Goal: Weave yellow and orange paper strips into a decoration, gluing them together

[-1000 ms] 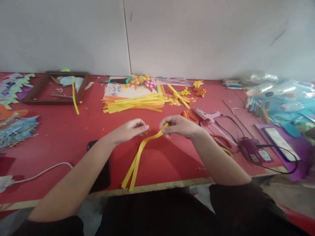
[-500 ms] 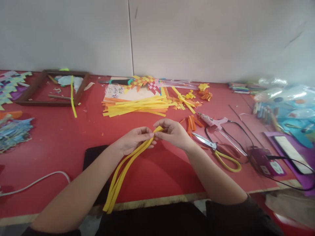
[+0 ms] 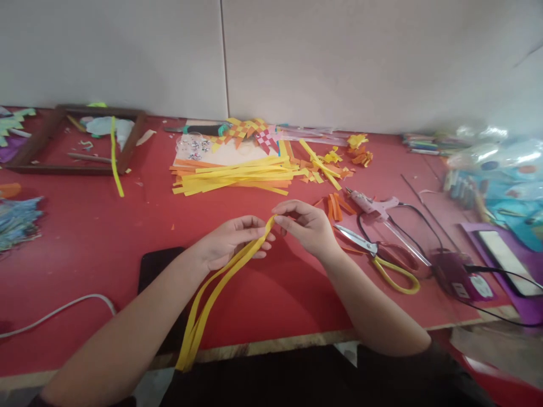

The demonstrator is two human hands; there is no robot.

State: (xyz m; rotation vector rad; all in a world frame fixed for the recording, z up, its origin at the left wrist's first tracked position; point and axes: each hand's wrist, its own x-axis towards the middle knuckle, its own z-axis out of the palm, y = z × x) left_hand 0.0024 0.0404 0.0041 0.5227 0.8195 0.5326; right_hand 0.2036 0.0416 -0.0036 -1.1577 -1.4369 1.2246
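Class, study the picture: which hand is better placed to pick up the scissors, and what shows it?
Probably the right hand: the scissors lie just beside it, farther from the left hand; both hands pinch the yellow strips.

The yellow paper strips are long, narrow bands of one bright colour, lying together as a loose bundle of two or three layers. They run on a slant from the centre of the frame down to the lower left. The upper end sits pinched between the fingertips of the right hand, and just below it the left hand closes around the bundle. The layers bow slightly apart midway and meet again at the lower tips, near the bottom edge.
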